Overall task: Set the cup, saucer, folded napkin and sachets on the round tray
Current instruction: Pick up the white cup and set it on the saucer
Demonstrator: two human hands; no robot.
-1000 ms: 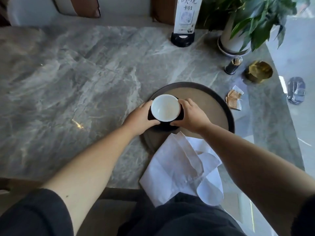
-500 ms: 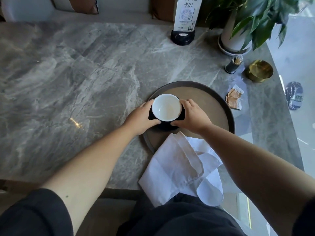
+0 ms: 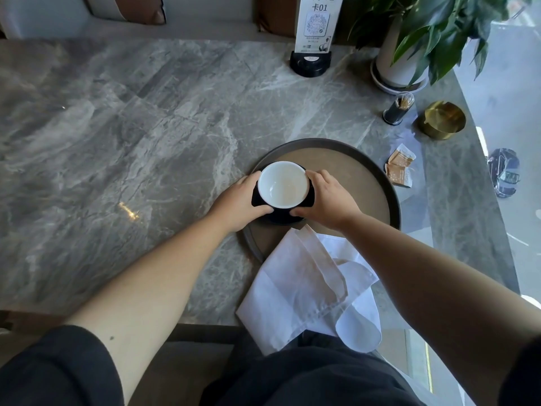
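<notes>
- Cup: white inside, dark outside, empty, upright on a dark saucer; both are on the left part of the round tray.
- Left hand: curled against the left side of the cup and saucer, thumb on the saucer's near rim — grasping.
- Right hand: wrapped against the right side of the same pair, thumb on the near rim — grasping.
- Round tray: dark rim, tan floor, resting on the grey marble table.
- Napkin: white, loosely folded, lying at the table's near edge; its far corner overlaps the tray rim and its near part hangs off the table.
- Sachets: two brown-and-white packets on the table, just beside the tray's right rim, outside it.
- Far right of the table: toothpick holder, brass ashtray, potted plant, table sign.
</notes>
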